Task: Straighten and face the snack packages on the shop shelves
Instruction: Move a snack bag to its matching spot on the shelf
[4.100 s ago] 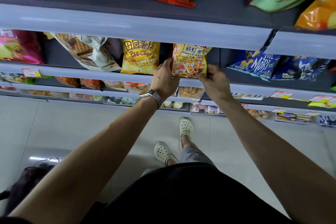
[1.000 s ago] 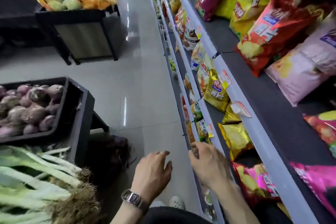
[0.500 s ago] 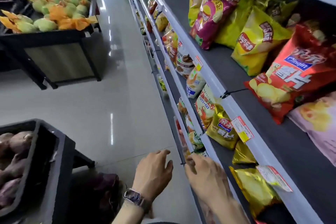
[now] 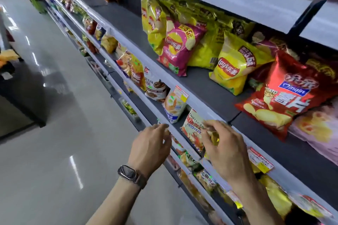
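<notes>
Inspection of the snack aisle, head view.

**Hands.** Your left hand [image 4: 151, 144] is raised at the front rail [image 4: 144, 105] of the lower shelf. Its fingers are loosely curled with the tips at the rail edge, and nothing is visibly held in them. A wristwatch [image 4: 130, 173] sits on that wrist. Your right hand [image 4: 225, 150] is raised at the same shelf, just right of the left hand, with its fingers [image 4: 210, 126] curled against the right edge of a white and red snack pack [image 4: 192, 124]. Motion blur there means it cannot be told whether they pinch the pack or only touch it.

**Task items.** The white and red snack pack stands on the lower shelf, tilted, with its printed face towards the aisle. Part of a gold pack [image 4: 215, 138] shows behind your right fingers. Further along the same shelf stand a white and blue pack [image 4: 173, 109] and then a white and brown pack [image 4: 155, 86], each leaning forward against the rail.

**Shelf above.** A pink crisp bag [image 4: 178, 45] lies propped on yellow bags behind it. A yellow crisp bag [image 4: 234, 67] lies to its right, angled. A red crisp bag [image 4: 281, 100] lies flat nearer to you, its lower corner close to the upper rail [image 4: 146, 61]. A price tag [image 4: 181, 93] is fixed to that rail, directly above the white and blue pack.

**Surroundings.** A glossy grey floor [image 4: 54, 133] runs along the left of the shelving.
</notes>
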The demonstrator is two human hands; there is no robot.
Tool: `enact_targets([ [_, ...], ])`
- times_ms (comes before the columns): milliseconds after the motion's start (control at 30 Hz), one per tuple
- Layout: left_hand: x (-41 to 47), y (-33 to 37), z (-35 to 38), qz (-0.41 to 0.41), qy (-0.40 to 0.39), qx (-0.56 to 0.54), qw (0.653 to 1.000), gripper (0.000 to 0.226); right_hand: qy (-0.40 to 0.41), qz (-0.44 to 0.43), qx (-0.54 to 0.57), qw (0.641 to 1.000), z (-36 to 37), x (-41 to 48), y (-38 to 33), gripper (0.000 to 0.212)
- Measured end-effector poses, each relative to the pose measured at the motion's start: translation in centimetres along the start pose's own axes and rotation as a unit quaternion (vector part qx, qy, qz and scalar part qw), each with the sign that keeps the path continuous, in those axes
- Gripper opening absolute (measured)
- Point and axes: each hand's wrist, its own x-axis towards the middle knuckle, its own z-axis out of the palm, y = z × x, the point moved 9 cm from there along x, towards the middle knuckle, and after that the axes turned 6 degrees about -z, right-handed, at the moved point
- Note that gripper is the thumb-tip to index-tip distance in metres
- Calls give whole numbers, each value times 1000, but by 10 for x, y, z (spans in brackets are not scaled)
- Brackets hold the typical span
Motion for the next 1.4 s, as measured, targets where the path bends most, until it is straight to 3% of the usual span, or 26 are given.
enact_targets([
  [133,55,13,-24,51,26,-6,998,42,108,77,98,986,-16,38,20,52],
  [267,108,24,-49,77,78,-49,993,54,146,176,197,953,-11,74,49,83],
  [533,212,38,-64,34,91,-190,977,110,237,213,230,920,-11,131,101,121],
  [700,262,47,-57,28,92,-228,969,134,266,218,271,899,-12,158,121,116],
  [833,285,45,-43,23,80,-239,967,141,290,207,262,897,-10,168,133,111],
  [967,291,40,-41,42,109,-266,957,128,303,199,253,897,-9,168,136,104],
  [1100,289,43,-46,75,128,-293,944,108,284,189,240,909,-13,172,133,75],
  [1200,286,44,-53,96,142,-316,933,105,300,213,244,897,-13,167,135,59],
  [1400,277,31,-82,107,153,-384,904,99,331,221,265,878,-6,157,109,51],
])
